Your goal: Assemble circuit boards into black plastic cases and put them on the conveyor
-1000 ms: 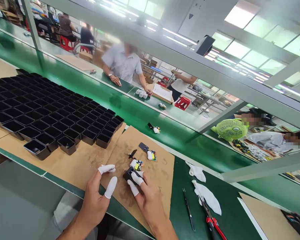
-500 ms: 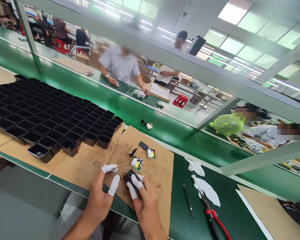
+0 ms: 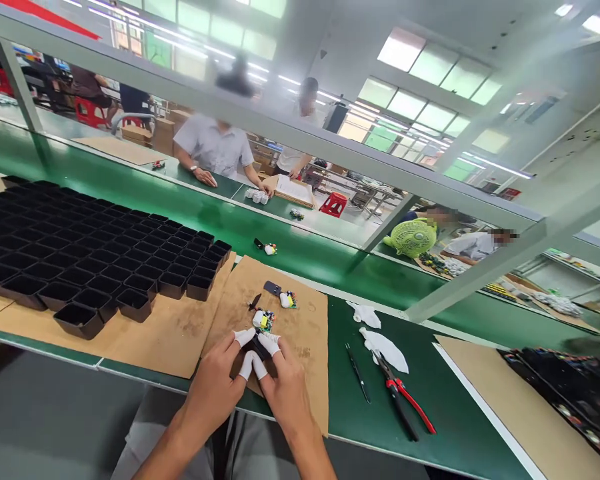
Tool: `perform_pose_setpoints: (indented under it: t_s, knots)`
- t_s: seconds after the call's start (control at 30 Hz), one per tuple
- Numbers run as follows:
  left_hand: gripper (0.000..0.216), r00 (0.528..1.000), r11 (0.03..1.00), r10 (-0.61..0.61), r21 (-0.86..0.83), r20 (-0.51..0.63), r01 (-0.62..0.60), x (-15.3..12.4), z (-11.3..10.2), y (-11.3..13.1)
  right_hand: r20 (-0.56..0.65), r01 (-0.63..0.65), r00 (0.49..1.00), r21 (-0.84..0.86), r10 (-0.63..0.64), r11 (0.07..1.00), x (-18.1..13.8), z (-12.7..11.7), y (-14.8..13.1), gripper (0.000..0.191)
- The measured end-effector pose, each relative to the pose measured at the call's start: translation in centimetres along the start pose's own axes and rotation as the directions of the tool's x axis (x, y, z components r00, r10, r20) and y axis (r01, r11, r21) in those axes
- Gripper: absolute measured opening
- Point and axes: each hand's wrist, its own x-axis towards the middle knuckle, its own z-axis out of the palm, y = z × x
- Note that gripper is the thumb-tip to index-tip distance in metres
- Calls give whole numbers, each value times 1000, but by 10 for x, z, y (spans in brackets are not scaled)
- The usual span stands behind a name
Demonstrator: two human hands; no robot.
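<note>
My left hand [image 3: 219,375] and my right hand [image 3: 286,379] meet over the cardboard sheet, white finger cots on their thumbs and forefingers. Between them they grip a small black plastic housing [image 3: 257,346], mostly hidden by the fingertips. Just beyond it lies a small circuit board [image 3: 263,321] with white and yellow parts and a black piece at its left. A second circuit board [image 3: 288,300] sits farther back, beside a flat black cover [image 3: 272,288]. The brown cardboard sheet [image 3: 310,333] lies under all of these.
Rows of open black plastic boxes [image 3: 83,322] fill the left. On the right lie tweezers [image 3: 358,375], red-and-black pliers [image 3: 398,395] and white cloth pieces [image 3: 391,352]. Beyond runs a green conveyor belt [image 3: 310,250] carrying another board [image 3: 269,249]; a co-worker [image 3: 215,150] sits across.
My left hand has moved right and closed on the black housing, which only my right hand held before. The view has turned somewhat to the right.
</note>
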Motion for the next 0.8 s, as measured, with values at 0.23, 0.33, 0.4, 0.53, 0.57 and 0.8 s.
perform_pose_setpoints:
  t_s: [0.23,0.33,0.4,0.53,0.57,0.8]
  knots:
    - [46,997,999,49,6,63,-50,0,2,-3,-47,40,998,-7,-40,999,-1,3,-2,35]
    - [44,997,999,43,-16,70,-42,1,3,-3,-78,46,996,3,-45,999,-1,3,-4,21]
    - [43,997,999,32,-39,76,-30,2,5,-4,-95,45,995,15,-43,999,0,2,-4,17]
    - [46,998,995,-5,-95,69,12,1,7,-7,-126,55,991,55,-47,997,5,-1,-6,17]
    - [48,998,994,-21,-109,60,28,1,7,-8,-140,62,989,67,-52,996,6,-4,-9,17]
    - [46,986,964,-165,-216,-28,155,0,-1,-19,-293,26,956,109,7,994,3,-23,-40,40]
